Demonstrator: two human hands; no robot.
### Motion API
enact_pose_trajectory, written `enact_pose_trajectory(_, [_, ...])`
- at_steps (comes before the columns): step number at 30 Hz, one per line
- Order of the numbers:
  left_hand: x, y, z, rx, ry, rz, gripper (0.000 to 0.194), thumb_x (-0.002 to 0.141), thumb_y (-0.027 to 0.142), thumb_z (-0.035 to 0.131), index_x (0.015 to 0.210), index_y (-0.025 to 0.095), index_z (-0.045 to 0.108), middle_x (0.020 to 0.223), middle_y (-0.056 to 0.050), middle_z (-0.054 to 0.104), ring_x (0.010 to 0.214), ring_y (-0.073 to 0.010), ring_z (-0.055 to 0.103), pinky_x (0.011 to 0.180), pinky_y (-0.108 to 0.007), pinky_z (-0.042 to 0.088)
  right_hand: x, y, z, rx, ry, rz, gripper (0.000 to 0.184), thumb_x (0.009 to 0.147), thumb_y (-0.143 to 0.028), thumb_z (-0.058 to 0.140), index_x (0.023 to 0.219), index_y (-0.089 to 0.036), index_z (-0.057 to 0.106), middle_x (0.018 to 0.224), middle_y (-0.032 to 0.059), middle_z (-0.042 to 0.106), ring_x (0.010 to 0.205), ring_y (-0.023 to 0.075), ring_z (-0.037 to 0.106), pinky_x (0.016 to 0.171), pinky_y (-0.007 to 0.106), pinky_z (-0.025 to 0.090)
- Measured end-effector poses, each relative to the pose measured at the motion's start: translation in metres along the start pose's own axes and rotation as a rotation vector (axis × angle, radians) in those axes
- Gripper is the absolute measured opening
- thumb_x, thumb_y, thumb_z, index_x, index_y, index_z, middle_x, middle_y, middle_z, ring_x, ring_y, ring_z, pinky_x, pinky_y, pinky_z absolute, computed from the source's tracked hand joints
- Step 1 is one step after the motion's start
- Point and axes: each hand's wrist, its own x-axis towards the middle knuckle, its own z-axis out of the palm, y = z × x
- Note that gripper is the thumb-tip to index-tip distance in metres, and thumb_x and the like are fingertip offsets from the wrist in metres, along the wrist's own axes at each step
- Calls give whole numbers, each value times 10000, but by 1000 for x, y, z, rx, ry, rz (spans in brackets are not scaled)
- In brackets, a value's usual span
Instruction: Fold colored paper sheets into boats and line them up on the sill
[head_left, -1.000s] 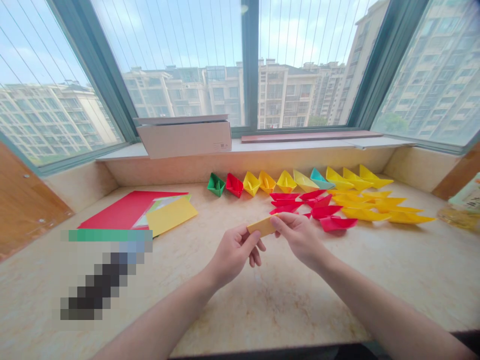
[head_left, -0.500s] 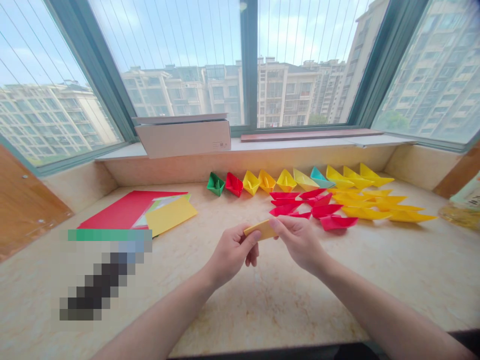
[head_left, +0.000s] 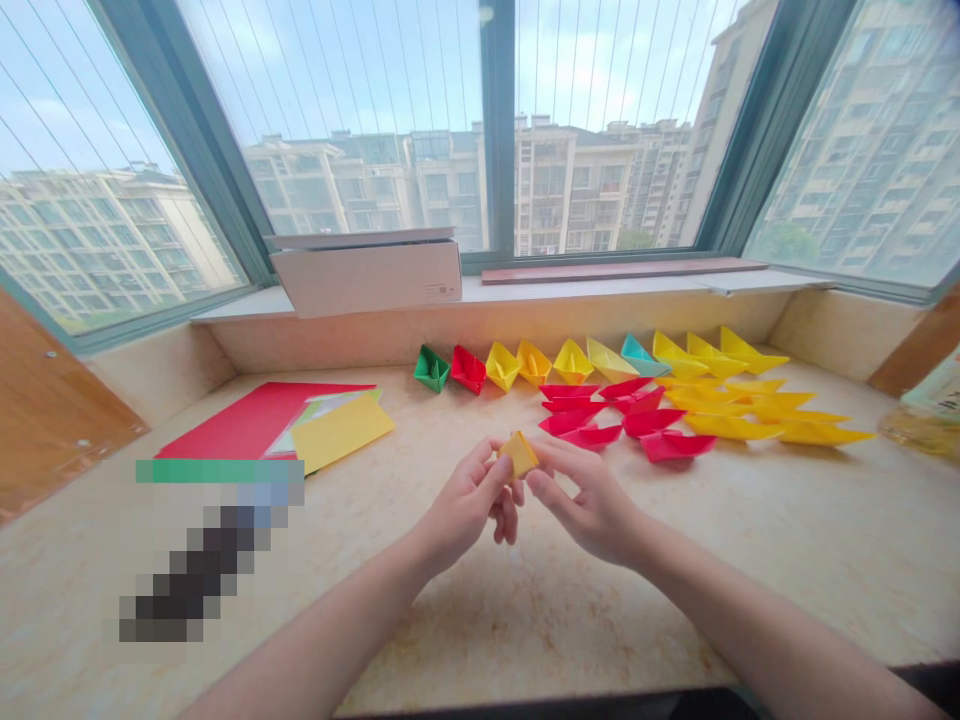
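A small folded piece of yellow paper (head_left: 519, 457) is pinched between the thumb and fingers of my left hand (head_left: 476, 495), above the countertop. One corner of it points up. At its right side is my right hand (head_left: 589, 490), its thumb and forefinger spread apart. The right fingertips are at the paper's edge, and whether they touch it I cannot tell. Just beyond my hands lie several red paper boats (head_left: 589, 437). Several yellow paper boats (head_left: 739, 427) sit to their right.
A row of paper boats in mixed colours, with a green boat (head_left: 431, 370) at its left end, lines the back. Red sheets (head_left: 240, 420) and a yellow sheet (head_left: 341, 430) lie left. A white box (head_left: 367, 275) stands on the sill. A clear container (head_left: 926, 415) is far right.
The yellow paper has turned from lying lengthwise between both hands to a corner-up position in my left hand. My right thumb and forefinger have come apart from their pinch on it.
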Motion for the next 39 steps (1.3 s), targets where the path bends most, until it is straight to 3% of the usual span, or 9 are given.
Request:
enact_pose_trajectory(4, [-1, -2, 2, 42, -32, -36, 388, 935, 585, 466, 1006, 204, 470, 731, 53, 534, 424, -86, 585, 375, -163, 360, 0, 2, 1, -47, 34, -8, 205, 980, -300, 501, 908, -194, 661, 808, 40, 640, 719, 168, 566, 662, 294, 472])
enact_pose_trajectory(8, [-1, -4, 3, 134, -29, 15, 402, 950, 572, 439, 1034, 187, 513, 775, 18, 556, 477, -91, 592, 400, -177, 405, -1, 1, 1, -65, 47, -12, 196, 974, -313, 526, 1008, -192, 676, 802, 40, 648, 707, 168, 570, 656, 302, 473])
enact_pose_trajectory(12, [-1, -4, 1, 329, 90, 134, 405, 937, 540, 497, 1077, 174, 596, 779, -14, 582, 584, -113, 578, 466, -194, 457, -1, 5, 2, -134, 87, -28, 231, 991, -297, 481, 942, -198, 684, 815, 54, 645, 735, 181, 582, 674, 316, 477])
enact_pose_trajectory(17, [-5, 0, 0, 486, 284, 253, 334, 913, 460, 589, 1083, 179, 653, 886, -48, 624, 603, -94, 522, 461, -178, 416, -1, 11, 0, -241, 134, -29, 292, 1011, -254, 417, 835, -188, 641, 765, 50, 605, 687, 173, 558, 618, 297, 450])
enact_pose_trajectory(20, [-8, 0, 0, 435, 279, 333, 336, 939, 442, 551, 1144, 192, 646, 959, -66, 622, 594, -86, 540, 453, -183, 430, 0, 12, -3, -291, 114, -55, 264, 1015, -236, 409, 909, -184, 646, 845, 72, 638, 757, 188, 584, 676, 311, 472])
enact_pose_trajectory(23, [-9, -2, 0, 424, 251, 413, 293, 944, 412, 552, 1067, 188, 697, 997, -79, 625, 582, -83, 567, 458, -198, 463, 0, 13, -5, -321, 93, -103, 239, 1010, -218, 419, 1000, -196, 658, 918, 83, 671, 840, 208, 609, 746, 337, 493])
enact_pose_trajectory(30, [-12, 1, -3, 567, 338, 503, 203, 938, 327, 581, 980, 193, 728, 810, -38, 658, 567, -95, 593, 511, -213, 489, -1, 13, -6, -377, 115, -152, 224, 1004, -205, 439, 1031, -199, 661, 957, 96, 687, 867, 219, 625, 766, 349, 508])
enact_pose_trajectory(39, [-13, 7, -5, 661, 331, 491, 181, 930, 297, 598, 886, 180, 728, 686, -16, 649, 557, -106, 600, 551, -228, 483, -3, 14, -4, -388, 110, -154, 211, 1005, -196, 425, 1002, -188, 635, 936, 99, 673, 842, 216, 609, 744, 348, 498])
